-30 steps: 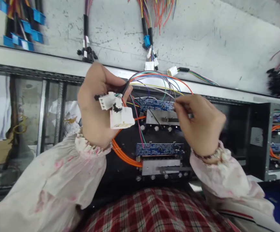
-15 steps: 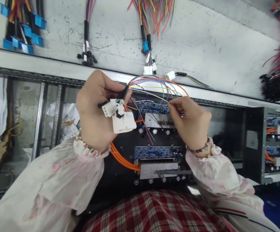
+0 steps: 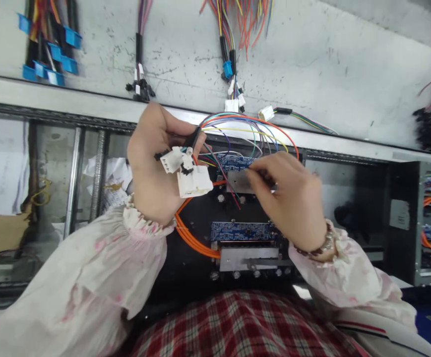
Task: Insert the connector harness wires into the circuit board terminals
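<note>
My left hand (image 3: 150, 166) is closed round the black sleeve of a wire harness (image 3: 194, 141). From its lower end hang a large white connector (image 3: 196, 182) and a smaller white connector (image 3: 171, 160). Loose coloured wires (image 3: 252, 119) fan out of the other end and arch to the right. My right hand (image 3: 291, 198) has thumb and fingers pinched together below that arch, slightly blurred; what lies between the fingertips, if anything, I cannot make out. Behind the hands is a blue circuit board (image 3: 233, 162), partly covered by the right hand.
A second blue circuit board (image 3: 241, 231) sits nearer me, with orange cables (image 3: 196, 243) at its left. On the far bench lie blue-ended harnesses (image 3: 51, 64), a black-tipped bundle (image 3: 140, 84) and a white connector (image 3: 266, 113). Metal rollers (image 3: 74, 181) are at left.
My right hand has moved a little left and down, and its fingers have left the white wire they pinched. My left hand still holds the harness. The view has shifted slightly.
</note>
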`<state>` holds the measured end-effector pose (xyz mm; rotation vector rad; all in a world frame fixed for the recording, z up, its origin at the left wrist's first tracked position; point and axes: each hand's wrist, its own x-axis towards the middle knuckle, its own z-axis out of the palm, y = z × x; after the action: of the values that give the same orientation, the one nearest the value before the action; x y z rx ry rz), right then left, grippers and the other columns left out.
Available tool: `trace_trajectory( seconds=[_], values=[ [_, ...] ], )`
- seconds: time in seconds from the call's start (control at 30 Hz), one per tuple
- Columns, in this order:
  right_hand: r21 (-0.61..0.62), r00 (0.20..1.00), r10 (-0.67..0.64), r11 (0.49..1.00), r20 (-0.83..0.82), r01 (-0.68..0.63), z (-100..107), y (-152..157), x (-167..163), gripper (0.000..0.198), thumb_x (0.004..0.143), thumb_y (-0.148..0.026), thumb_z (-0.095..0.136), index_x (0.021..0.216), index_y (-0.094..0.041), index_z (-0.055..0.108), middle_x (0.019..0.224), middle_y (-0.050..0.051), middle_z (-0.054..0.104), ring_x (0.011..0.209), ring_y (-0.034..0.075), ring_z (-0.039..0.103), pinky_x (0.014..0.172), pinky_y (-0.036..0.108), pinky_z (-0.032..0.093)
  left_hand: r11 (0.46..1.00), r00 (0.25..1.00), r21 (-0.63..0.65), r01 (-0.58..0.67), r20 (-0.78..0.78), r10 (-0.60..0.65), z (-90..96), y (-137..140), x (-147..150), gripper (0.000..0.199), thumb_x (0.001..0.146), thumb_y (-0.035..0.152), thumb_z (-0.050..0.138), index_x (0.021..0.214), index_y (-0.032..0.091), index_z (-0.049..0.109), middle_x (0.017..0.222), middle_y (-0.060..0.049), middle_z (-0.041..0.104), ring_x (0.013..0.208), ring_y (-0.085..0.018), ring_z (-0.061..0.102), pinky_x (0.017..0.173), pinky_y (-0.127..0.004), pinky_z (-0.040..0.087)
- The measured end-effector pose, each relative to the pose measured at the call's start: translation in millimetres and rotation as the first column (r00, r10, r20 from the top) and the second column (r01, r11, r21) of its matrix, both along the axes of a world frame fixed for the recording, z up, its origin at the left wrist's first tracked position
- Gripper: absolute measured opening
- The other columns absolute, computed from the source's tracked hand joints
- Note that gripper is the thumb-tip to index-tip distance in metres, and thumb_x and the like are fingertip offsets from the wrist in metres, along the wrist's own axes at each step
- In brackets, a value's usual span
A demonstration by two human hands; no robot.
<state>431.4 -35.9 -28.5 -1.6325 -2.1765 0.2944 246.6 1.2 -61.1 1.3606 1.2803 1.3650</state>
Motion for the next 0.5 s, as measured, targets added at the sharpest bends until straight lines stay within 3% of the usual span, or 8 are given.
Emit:
trace_trajectory(
  seconds=[0.1,0.2,0.3,0.5],
  values=[
    [0.033,0.991,-0.041,0.998,-0.129,0.046,-5.8,9.7,-0.1,0.006,0.091,-0.017,0.058,0.093,-0.018,0.063,0.085,0.001,0.069,0.076,0.013,0.065,0.069,0.026,0.05,0.999,0.998,-0.011,-0.04,-0.041,0.039,1.8,-0.2,1.3,0.022,0.08,0.019,0.078,0.084,0.022,0.056,0.079,-0.001,0.064,0.065,-0.02,0.065,0.054,-0.037,0.052],
    [-0.069,0.993,-0.026,0.997,-0.119,0.018,-17.3,17.1,0.3,0.006,0.091,-0.016,0.057,0.092,-0.018,0.062,0.082,0.0,0.069,0.073,0.012,0.066,0.066,0.025,0.048,0.998,0.997,-0.027,-0.061,-0.058,0.06,2.2,1.0,0.6,0.022,0.08,0.018,0.078,0.084,0.02,0.057,0.081,-0.003,0.065,0.067,-0.022,0.067,0.054,-0.039,0.054],
    [-0.084,0.994,-0.038,0.996,-0.098,0.03,-24.7,18.2,-0.2,0.005,0.09,-0.018,0.057,0.091,-0.019,0.062,0.08,-0.001,0.068,0.072,0.011,0.065,0.066,0.024,0.048,0.997,0.993,-0.002,-0.083,-0.081,0.083,1.1,3.4,-1.2,0.018,0.08,0.018,0.078,0.082,0.018,0.06,0.079,-0.003,0.064,0.063,-0.02,0.065,0.052,-0.039,0.053],
    [-0.056,0.992,-0.049,0.998,-0.114,0.043,-26.6,16.9,-1.2,0.005,0.088,-0.017,0.058,0.088,-0.019,0.062,0.078,-0.001,0.069,0.069,0.011,0.065,0.063,0.023,0.046,0.999,0.995,-0.026,-0.026,0.093,0.028,-0.3,8.8,-2.5,0.026,0.075,0.011,0.082,0.076,0.021,0.058,0.063,0.003,0.062,0.048,-0.013,0.061,0.035,-0.027,0.04]
  ],
)
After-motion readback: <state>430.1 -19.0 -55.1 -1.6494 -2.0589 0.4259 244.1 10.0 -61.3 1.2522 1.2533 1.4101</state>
